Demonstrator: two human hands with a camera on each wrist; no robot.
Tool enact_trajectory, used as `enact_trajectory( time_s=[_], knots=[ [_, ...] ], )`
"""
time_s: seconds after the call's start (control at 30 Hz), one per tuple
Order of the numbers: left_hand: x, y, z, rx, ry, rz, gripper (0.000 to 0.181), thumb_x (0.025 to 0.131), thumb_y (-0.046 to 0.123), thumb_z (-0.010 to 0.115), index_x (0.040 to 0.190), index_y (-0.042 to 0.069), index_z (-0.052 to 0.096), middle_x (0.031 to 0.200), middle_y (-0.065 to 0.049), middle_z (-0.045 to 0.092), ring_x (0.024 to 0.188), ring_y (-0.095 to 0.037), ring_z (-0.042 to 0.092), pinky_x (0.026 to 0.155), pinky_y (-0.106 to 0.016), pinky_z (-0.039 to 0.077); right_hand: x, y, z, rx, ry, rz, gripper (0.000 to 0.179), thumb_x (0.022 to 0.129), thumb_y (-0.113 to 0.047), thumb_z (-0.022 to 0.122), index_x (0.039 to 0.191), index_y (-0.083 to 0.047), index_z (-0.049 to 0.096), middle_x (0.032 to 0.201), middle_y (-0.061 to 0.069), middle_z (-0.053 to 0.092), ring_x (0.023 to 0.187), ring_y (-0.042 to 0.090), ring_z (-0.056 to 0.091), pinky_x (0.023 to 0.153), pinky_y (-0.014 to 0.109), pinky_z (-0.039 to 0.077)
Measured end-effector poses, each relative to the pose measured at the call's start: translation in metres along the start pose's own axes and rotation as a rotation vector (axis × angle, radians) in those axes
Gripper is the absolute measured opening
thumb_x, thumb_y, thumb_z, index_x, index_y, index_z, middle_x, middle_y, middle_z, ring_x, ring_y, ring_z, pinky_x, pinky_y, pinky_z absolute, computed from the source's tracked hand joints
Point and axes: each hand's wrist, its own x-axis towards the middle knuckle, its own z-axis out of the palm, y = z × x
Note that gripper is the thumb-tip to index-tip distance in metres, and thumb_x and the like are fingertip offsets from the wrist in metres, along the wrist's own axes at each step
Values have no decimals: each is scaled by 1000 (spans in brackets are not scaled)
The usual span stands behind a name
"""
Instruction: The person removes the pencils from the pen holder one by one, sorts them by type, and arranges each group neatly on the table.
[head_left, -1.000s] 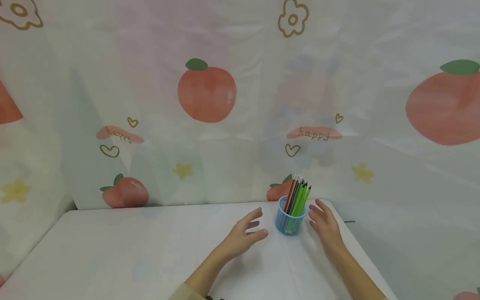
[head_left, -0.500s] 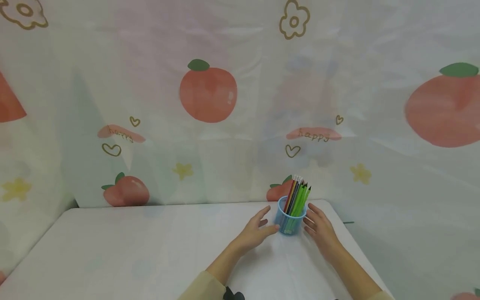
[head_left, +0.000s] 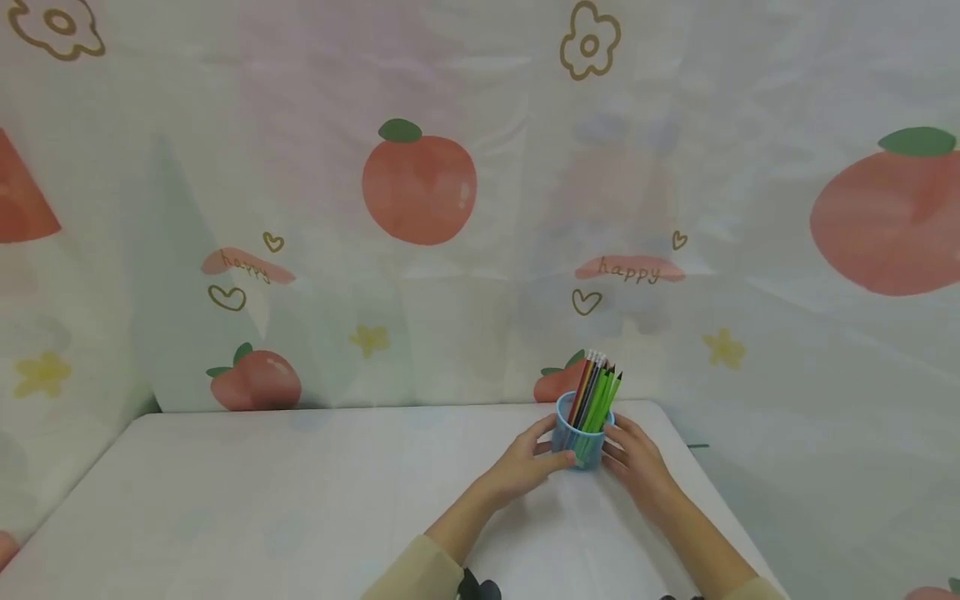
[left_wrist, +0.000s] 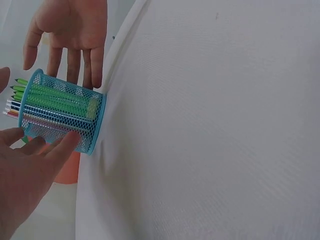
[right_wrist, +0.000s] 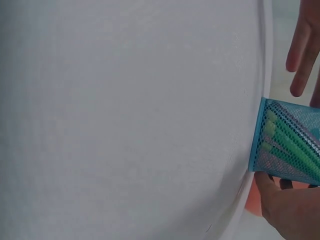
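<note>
A light blue mesh pencil cup (head_left: 591, 450) stands upright at the table's far right. Green pencils (head_left: 599, 400) and several darker ones with white ends stick out of its top. My left hand (head_left: 523, 467) is at the cup's left side, thumb across the front and fingers towards the back. From the right, my right hand (head_left: 643, 468) has loosely extended fingers against or just beside the mesh. The left wrist view has the cup (left_wrist: 62, 107) sideways between both hands, left fingers (left_wrist: 65, 147) over the mesh. In the right wrist view the cup (right_wrist: 290, 142) is cut by the frame edge.
A white-covered table (head_left: 300, 500) spreads to the left and front of the cup. Its far edge meets a hanging cloth backdrop (head_left: 480, 333) printed with fruit, hearts and stars. The table's right edge (head_left: 720, 500) runs close beside the right forearm.
My left hand has moved right, up to the cup, and my right hand has moved slightly left towards it. The cup and pencils stay in place.
</note>
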Motion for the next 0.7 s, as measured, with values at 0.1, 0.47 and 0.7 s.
enact_trajectory(
  time_s=[0.1, 0.47, 0.7],
  knots=[
    [1, 0, -1, -29, 7, -15, 71, 97, 28, 66, 157, 18, 31, 160, -5, 34, 139, -38, 44, 100, -56, 51, 2, 0, 2, -7, 0, 3, 74, 106, -36, 47, 160, -7, 7, 162, 21, 21, 149, 40, 26, 121, 48, 27],
    [-11, 1, -2, -29, 8, -59, 69, 96, 28, 67, 156, 19, 34, 161, -3, 34, 139, -37, 45, 100, -55, 52, -1, 3, 6, -37, -2, -5, 72, 104, -31, 54, 159, -8, 14, 161, 22, 25, 146, 37, 34, 116, 44, 36],
    [-24, 4, -4, 65, 22, -76, 66, 95, 33, 68, 153, 22, 39, 159, -5, 36, 137, -37, 47, 102, -55, 50, -9, 5, 8, -39, -3, -1, 70, 102, -31, 56, 157, -9, 18, 159, 21, 28, 143, 35, 38, 114, 42, 38]
  ],
)
